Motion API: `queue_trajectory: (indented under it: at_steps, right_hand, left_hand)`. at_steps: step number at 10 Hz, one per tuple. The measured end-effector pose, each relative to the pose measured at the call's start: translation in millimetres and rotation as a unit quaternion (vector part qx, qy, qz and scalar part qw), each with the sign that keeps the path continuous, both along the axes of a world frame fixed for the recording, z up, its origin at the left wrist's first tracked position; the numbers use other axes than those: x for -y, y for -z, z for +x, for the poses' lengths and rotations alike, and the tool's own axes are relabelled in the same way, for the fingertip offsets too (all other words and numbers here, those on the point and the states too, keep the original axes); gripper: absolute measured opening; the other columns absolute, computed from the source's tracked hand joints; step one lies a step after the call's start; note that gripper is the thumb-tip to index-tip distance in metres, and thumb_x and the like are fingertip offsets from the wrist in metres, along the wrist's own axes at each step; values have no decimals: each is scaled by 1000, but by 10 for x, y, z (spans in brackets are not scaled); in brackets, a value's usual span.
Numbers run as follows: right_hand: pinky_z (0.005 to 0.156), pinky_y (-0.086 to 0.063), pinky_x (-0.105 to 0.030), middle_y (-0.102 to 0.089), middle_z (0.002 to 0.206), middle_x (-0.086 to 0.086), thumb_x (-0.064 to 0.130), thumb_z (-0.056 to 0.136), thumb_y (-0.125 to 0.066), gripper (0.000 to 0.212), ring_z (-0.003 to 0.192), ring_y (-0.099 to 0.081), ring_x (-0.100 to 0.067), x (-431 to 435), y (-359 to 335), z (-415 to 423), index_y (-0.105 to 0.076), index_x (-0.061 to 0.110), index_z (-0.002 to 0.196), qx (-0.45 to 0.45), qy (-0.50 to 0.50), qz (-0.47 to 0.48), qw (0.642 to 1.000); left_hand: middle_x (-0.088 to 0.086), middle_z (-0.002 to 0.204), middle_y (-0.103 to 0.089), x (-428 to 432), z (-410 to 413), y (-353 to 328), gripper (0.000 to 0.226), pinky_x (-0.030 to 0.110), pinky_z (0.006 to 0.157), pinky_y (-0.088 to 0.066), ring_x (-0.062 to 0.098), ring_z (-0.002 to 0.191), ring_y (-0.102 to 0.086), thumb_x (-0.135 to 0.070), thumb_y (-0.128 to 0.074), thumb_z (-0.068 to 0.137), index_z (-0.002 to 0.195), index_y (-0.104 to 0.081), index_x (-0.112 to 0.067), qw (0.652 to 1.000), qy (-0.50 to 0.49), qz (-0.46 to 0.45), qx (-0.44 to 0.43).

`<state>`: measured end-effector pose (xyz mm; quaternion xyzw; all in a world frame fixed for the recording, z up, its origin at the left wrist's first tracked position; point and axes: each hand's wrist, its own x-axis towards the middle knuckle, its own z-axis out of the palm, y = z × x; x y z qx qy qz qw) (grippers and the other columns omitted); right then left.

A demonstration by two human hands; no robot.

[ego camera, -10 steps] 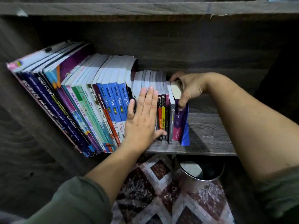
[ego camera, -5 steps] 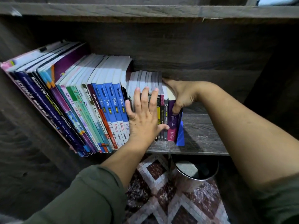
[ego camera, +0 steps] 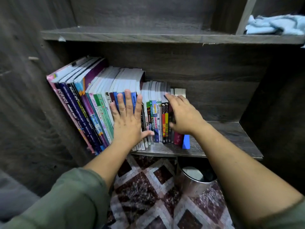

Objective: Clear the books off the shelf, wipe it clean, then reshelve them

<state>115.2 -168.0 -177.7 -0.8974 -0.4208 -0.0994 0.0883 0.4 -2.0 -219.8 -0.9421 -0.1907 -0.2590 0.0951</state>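
A row of books stands on the dark wooden shelf, tall ones leaning against the left wall and small paperbacks to their right. My left hand lies flat with straight fingers against the spines of the blue tall books. My right hand rests with straight fingers on the spines of the rightmost small books, above a maroon book and a blue one. A light blue cloth lies on the upper shelf at the right.
The right part of the book shelf is bare wood. Below the shelf stands a metal bin on a patterned red and grey carpet. The upper shelf board runs above the books.
The view has pulled back and tilted up, showing the upper shelf and cloth. My left hand moved left onto the tall blue books. My right hand left the books' top edge and now lies flat on the spines.
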Motion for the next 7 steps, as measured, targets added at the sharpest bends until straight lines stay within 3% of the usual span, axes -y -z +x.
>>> queue_trajectory:
  at_steps: [2, 4, 5, 6, 7]
  right_hand:
    - [121, -12, -45, -3, 162, -6, 35, 81, -70, 102, 149, -5, -26, -47, -55, -126, -1, 20, 155, 23, 19, -13, 999]
    - [121, -7, -45, -7, 162, -5, 45, 77, -69, 104, 148, -11, -20, -178, 117, -186, -6, 16, 154, 57, 45, 0, 997]
    - [121, -6, -46, -7, 162, -5, 50, 75, -70, 108, 148, -11, -21, -209, 128, -235, -6, 16, 154, 62, 54, -2, 997]
    - [121, -3, -47, -3, 162, -6, 51, 76, -69, 109, 149, -4, -23, -196, 98, -273, -1, 16, 154, 53, 56, -6, 997]
    - [121, 0, -47, 4, 162, -7, 50, 82, -63, 105, 149, 5, -26, -100, 46, -377, 3, 15, 155, 64, 66, -30, 995]
  left_hand:
    - [17, 137, 52, -158, -260, -151, 133, 59, 107, 23, 40, 128, 43, -99, -21, 63, 135, 42, -7, 995, -68, -52, 52]
    - [13, 138, 54, -435, -352, -175, 147, 56, 102, 32, 40, 126, 47, -103, -33, 49, 138, 41, -11, 997, 9, -74, 17]
    - [16, 137, 53, -438, -368, -196, 153, 60, 102, 28, 43, 125, 46, -105, -35, 46, 137, 41, -9, 997, 0, -80, -1]
    - [19, 139, 51, -430, -412, -193, 148, 62, 105, 23, 44, 127, 43, -103, -35, 52, 139, 39, -8, 998, -15, -61, -11]
    - [18, 144, 45, -315, -466, -217, 126, 60, 108, 20, 39, 134, 38, -95, -27, 70, 145, 30, -11, 999, -22, -49, 8]
